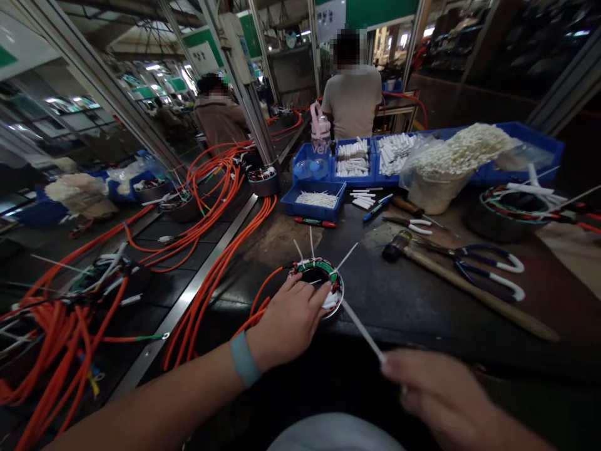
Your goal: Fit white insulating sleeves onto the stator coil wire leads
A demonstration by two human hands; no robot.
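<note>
A round motor stator (318, 283) with green and red windings and several white ties sticking out sits on the dark workbench (399, 300). My left hand (288, 322), with a blue wristband, rests on its near rim, fingers curled onto it. My right hand (441, 394), blurred, pinches the end of a long white tie (361, 329) that runs from the stator. Orange cables (256, 304) trail from the stator to the left.
A hammer (460, 282), blue-handled scissors (488, 266), pliers and a pen lie to the right. Blue bins (315, 200) of white ties and a bag of white pieces (451, 156) stand behind. Orange cable bundles (206, 250) cover the conveyor at left. Two people stand beyond.
</note>
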